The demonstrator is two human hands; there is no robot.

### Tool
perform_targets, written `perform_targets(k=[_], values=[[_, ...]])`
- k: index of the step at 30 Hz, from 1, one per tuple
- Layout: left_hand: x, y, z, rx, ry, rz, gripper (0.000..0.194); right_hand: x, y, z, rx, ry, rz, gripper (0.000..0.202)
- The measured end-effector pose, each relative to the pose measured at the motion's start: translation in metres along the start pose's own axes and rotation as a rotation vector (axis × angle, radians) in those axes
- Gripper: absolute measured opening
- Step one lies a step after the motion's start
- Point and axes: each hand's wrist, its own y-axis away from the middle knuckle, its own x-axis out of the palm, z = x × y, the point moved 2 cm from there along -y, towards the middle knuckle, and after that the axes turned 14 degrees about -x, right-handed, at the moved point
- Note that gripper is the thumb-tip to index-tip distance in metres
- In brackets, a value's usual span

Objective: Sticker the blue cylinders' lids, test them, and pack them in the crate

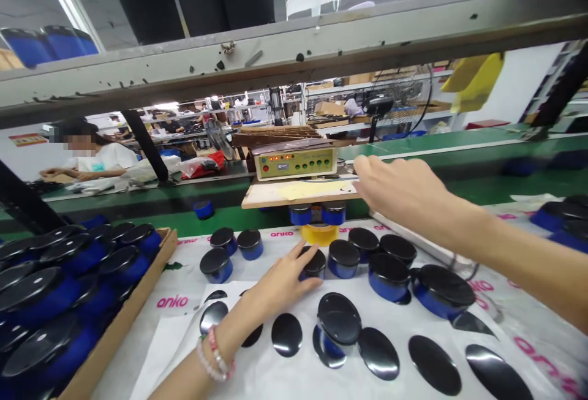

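Near the middle of the table, my left hand [287, 274] has its thumb and fingers around the side of a round blue canister with a glossy black top [313, 263]. A beaded bracelet [215, 354] circles that wrist. My right hand [399, 185] is raised at the right end of a wooden board, its fingers curled closed; whatever they hold is hidden. Beside it, a cream electronic box [296, 164] with lit red lights rests over the board [275, 195]. Below the board, two blue canisters [301, 215] sit by a yellow round piece [321, 234].
Several canisters [388, 274] stand on white printed sheeting [172, 320]. Black discs [287, 334] lie on white paper. A cardboard tray [133, 302] full of canisters is at left. A metal shelf beam [275, 51] crosses overhead. Behind runs a green surface [220, 204]; a person [105, 158] sits beyond.
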Motion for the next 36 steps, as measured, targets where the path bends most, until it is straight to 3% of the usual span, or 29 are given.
perform_targets(k=[2,4,8,10,15,17,21,26,30,33,36], values=[[0.006,-0.010,0.000,-0.009,0.022,-0.010,0.057,0.017,0.021,0.003,-0.070,0.004,0.058,0.015],[0.011,-0.016,0.000,-0.044,0.034,-0.049,0.057,0.048,0.032,0.013,-0.218,-0.066,0.149,0.019],[0.016,-0.013,0.003,-0.105,0.026,-0.080,0.061,0.095,0.033,0.028,-0.389,-0.215,0.223,0.023],[0.013,-0.006,0.001,-0.109,0.020,-0.091,0.067,0.096,0.030,0.025,-0.397,-0.286,0.228,0.019],[-0.006,0.010,-0.024,-0.066,0.025,-0.160,0.068,0.058,0.032,0.012,-0.358,-0.482,0.206,0.020],[-0.008,0.007,-0.033,-0.055,0.023,-0.148,0.073,0.052,0.035,0.016,-0.367,-0.517,0.206,0.018],[0.004,-0.003,-0.031,-0.094,-0.008,-0.073,0.080,0.070,0.040,0.026,-0.390,-0.498,0.238,0.016],[0.011,-0.004,-0.023,-0.101,-0.044,-0.035,0.051,0.085,0.034,0.002,-0.299,-0.487,0.260,0.022],[0.008,-0.007,-0.041,-0.050,-0.053,-0.036,0.046,0.091,0.024,-0.029,-0.095,-0.389,0.239,0.024],[0.013,-0.018,-0.056,0.006,-0.038,0.024,0.057,0.106,0.021,-0.038,-0.064,-0.402,0.319,0.025],[0.020,-0.028,-0.063,0.035,0.004,0.058,0.063,0.107,0.024,-0.044,-0.075,-0.441,0.275,0.022]])
